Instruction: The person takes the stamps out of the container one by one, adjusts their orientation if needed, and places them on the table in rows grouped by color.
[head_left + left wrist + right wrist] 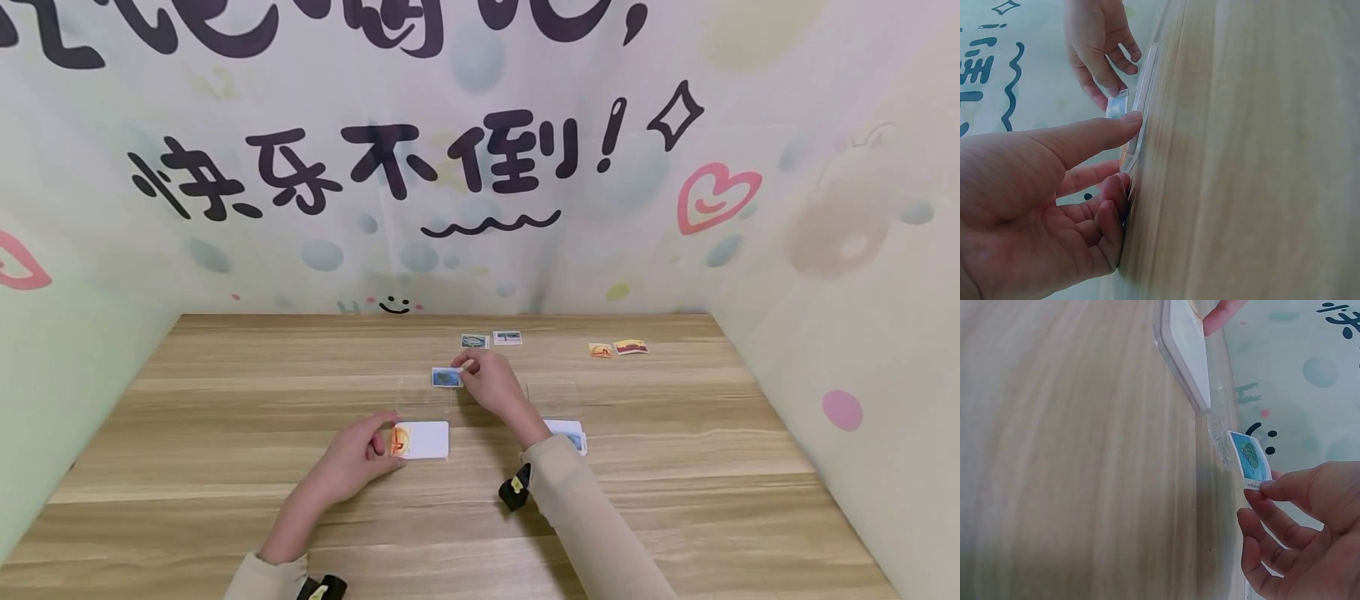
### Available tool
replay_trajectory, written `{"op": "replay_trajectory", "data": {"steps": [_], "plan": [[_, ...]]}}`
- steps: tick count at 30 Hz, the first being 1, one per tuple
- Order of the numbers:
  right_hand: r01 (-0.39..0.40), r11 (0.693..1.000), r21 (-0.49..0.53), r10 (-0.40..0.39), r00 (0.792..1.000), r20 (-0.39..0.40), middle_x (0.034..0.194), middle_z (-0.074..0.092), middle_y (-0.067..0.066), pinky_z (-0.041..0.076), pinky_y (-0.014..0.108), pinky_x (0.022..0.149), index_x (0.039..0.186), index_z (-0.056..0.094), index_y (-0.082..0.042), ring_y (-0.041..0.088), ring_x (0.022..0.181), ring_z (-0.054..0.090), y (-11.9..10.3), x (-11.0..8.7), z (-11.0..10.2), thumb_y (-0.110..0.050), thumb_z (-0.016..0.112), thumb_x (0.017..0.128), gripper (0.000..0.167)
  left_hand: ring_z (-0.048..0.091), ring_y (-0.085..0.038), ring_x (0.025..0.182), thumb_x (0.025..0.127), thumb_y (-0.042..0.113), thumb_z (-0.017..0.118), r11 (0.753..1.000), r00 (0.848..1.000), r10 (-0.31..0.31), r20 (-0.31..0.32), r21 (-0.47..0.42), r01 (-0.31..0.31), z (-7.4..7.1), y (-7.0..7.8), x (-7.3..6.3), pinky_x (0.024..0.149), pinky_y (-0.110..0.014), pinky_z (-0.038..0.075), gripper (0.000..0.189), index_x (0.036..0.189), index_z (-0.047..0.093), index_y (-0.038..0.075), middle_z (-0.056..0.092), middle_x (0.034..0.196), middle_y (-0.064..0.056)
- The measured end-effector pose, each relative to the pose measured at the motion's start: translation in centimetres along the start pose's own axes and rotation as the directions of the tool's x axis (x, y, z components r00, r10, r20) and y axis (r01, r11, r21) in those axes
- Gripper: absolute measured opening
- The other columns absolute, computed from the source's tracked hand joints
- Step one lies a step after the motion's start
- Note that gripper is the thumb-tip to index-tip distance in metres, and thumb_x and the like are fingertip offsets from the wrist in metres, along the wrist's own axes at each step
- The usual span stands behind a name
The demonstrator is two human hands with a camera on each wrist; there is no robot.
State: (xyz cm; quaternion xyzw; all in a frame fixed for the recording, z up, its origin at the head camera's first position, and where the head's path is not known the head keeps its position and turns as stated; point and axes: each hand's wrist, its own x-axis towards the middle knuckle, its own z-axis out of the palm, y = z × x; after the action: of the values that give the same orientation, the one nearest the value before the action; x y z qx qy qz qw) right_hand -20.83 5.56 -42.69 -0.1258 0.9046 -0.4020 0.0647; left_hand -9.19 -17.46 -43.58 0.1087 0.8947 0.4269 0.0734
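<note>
My right hand (491, 385) pinches a blue stamp (446, 377) by its edge between thumb and finger. In the right wrist view the stamp (1250, 456) shows a green shape on blue and a perforated border. The stamp is over the clear open lid (1217, 428) of a small plastic case. My left hand (358, 454) holds the left end of that case (429, 440), thumb on the near side and a finger on the far side. Inside the case, an orange stamp (401, 441) lies at the left on a white surface.
A second clear-lidded case (564, 428) with a blue stamp sits to the right, partly behind my right wrist. Two bluish stamps (475, 341) lie at the back middle. An orange stamp (600, 351) and a red-yellow one (632, 347) lie back right, before the wall.
</note>
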Motion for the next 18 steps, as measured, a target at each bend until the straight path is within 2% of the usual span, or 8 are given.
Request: {"op": "replay_trajectory", "data": {"steps": [6,13,18], "plan": [[0.008,1.000,-0.002,-0.008,1.000,-0.010,0.097,0.073,0.014,0.046,0.025,0.064,0.112,0.076,-0.006,0.017,0.076,0.059,0.18,0.43,0.18,-0.001,0.065,0.102,0.016,0.047,-0.011,0.068,0.088,0.010,0.086,1.000,1.000,-0.002,0.003,-0.009,0.002,0.03,0.00,-0.02,0.060,-0.023,0.040,0.056,0.134,0.060,-0.008,0.054,0.083,-0.001],[0.008,1.000,0.028,-0.007,1.000,-0.018,0.096,0.072,0.015,0.046,0.025,0.062,0.115,0.075,-0.005,0.017,0.072,0.057,0.26,0.59,0.09,0.000,0.063,0.102,0.018,0.047,-0.011,0.068,0.087,0.010,0.086,1.000,1.000,0.000,0.003,-0.015,0.000,-0.01,-0.02,-0.02,0.060,-0.023,0.040,0.056,0.134,0.060,-0.008,0.054,0.083,-0.002],[0.003,0.999,0.039,-0.002,1.000,-0.030,0.103,0.073,0.017,0.047,0.025,0.063,0.116,0.075,-0.003,0.018,0.076,0.059,0.34,0.76,-0.03,0.000,0.062,0.102,0.019,0.047,-0.011,0.068,0.088,0.010,0.086,1.000,1.000,0.000,0.004,-0.012,0.000,0.01,-0.08,-0.01,0.061,-0.023,0.040,0.057,0.135,0.060,-0.007,0.055,0.084,-0.002]]}}
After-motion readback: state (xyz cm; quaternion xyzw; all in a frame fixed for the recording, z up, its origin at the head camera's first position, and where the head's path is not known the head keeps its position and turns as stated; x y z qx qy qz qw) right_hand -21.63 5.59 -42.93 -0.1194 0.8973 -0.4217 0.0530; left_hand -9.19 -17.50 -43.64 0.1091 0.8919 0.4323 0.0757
